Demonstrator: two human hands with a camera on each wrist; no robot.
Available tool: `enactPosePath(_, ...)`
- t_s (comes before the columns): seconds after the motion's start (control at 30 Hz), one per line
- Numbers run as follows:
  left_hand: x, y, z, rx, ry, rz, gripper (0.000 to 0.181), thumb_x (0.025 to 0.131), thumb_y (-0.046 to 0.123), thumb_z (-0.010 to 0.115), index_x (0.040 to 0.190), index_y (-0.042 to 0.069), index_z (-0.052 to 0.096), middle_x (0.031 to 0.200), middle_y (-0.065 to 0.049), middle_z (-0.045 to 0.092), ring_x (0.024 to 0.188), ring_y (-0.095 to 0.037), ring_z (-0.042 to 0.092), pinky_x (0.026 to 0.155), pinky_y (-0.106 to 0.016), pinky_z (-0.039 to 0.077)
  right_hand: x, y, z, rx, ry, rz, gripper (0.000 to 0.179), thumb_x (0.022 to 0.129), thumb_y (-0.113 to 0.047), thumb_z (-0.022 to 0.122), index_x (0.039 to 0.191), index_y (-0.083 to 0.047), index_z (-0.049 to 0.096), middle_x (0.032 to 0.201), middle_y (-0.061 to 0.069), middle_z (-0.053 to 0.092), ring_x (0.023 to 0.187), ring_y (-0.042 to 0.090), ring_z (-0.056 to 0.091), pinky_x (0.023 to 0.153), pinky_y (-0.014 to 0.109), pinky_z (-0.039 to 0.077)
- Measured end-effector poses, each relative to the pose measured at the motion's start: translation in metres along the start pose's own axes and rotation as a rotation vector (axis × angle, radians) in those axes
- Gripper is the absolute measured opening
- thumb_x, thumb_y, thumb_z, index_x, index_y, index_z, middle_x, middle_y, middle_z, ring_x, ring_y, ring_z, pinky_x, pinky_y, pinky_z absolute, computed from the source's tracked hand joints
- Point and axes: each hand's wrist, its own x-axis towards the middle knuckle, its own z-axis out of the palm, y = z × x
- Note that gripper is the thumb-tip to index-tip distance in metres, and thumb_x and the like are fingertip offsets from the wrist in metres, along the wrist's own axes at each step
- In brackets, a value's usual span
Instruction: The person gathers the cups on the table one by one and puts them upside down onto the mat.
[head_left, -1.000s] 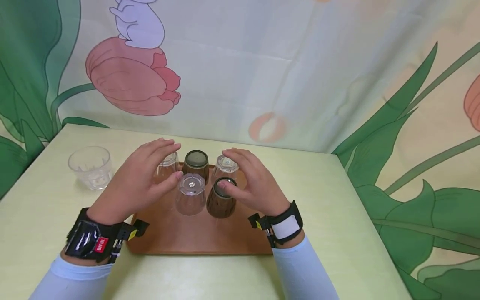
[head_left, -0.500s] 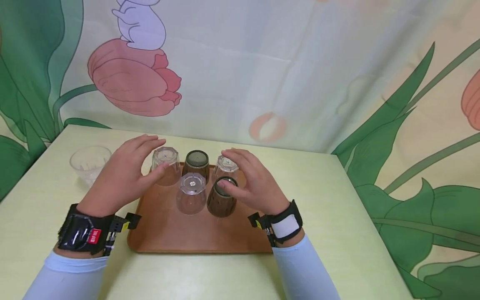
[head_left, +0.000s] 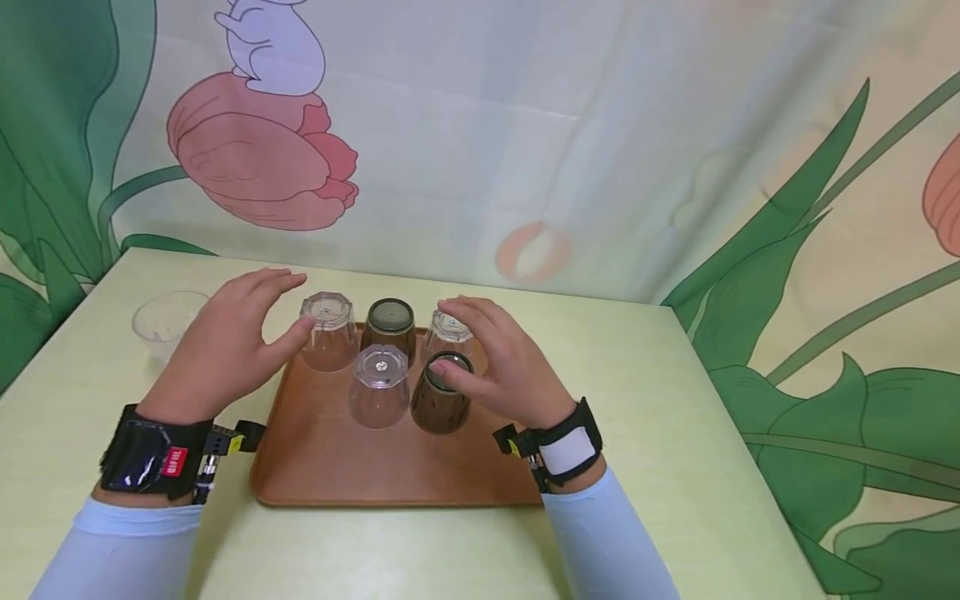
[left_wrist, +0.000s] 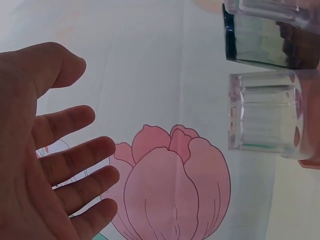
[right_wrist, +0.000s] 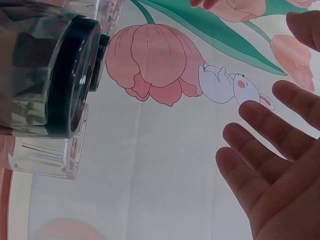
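In the head view my left hand (head_left: 228,346) hovers just left of the tray with spread fingers, holding nothing. Its thumb overlaps the back-left clear glass (head_left: 330,337), but the left wrist view shows a gap between them. My right hand (head_left: 513,367) hovers over the tray's right side, fingers loosely bent and nothing in its grasp. Below its thumb stands a dark tinted glass (head_left: 441,404); the right wrist view shows fingers and glass apart. Other upside-down tumblers are a front clear glass (head_left: 379,392), a back dark glass (head_left: 390,325) and a back-right clear glass (head_left: 447,333).
All those tumblers share a brown tray (head_left: 337,475) on a pale table (head_left: 652,467). Left of it, partly hidden by my left hand, an upright clear glass (head_left: 161,321) stands on the tabletop. A printed curtain (head_left: 450,150) hangs behind.
My left hand has moved left, away from the front clear glass and past the back-left one, uncovering it. My right hand has stayed almost still. The glasses have not moved.
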Motion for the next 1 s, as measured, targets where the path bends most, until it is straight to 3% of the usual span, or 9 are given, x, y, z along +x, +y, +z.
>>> enactPosePath(0.37,0.002,-0.020,0.009,0.006,-0.009,-0.073,0.060,0.094,0.030,0.067,0.144,0.002,0.050,0.145,-0.025,0.049,0.135,-0.044,0.044,0.108,-0.066,0.037,0.001,-0.002,0.003,-0.040,-0.022,0.026,0.064,0.091,-0.035,0.072,0.145,-0.011,0.049,0.141,0.008,0.054,0.133,0.020,0.051,0.100,0.036,0.053)
enactPosePath(0.63,-0.002,-0.043,0.010,0.098,0.008,-0.100,0.058,0.094,0.033,0.065,0.140,0.000,0.053,0.142,-0.028,0.051,0.131,-0.049,0.045,0.105,-0.069,0.036,0.003,-0.002,0.006,-0.013,-0.023,-0.015,0.063,0.091,-0.032,0.073,0.143,-0.006,0.051,0.139,0.012,0.055,0.131,0.023,0.051,0.107,0.034,0.048)
enactPosePath(1.0,-0.007,-0.071,0.014,0.179,-0.022,-0.158,0.059,0.092,0.037,0.066,0.137,0.000,0.055,0.142,-0.032,0.046,0.128,-0.054,0.042,0.100,-0.074,0.035,0.002,-0.002,0.007,-0.025,-0.027,-0.025,0.061,0.090,-0.030,0.073,0.141,-0.004,0.053,0.138,0.013,0.056,0.130,0.024,0.052,0.107,0.034,0.047)
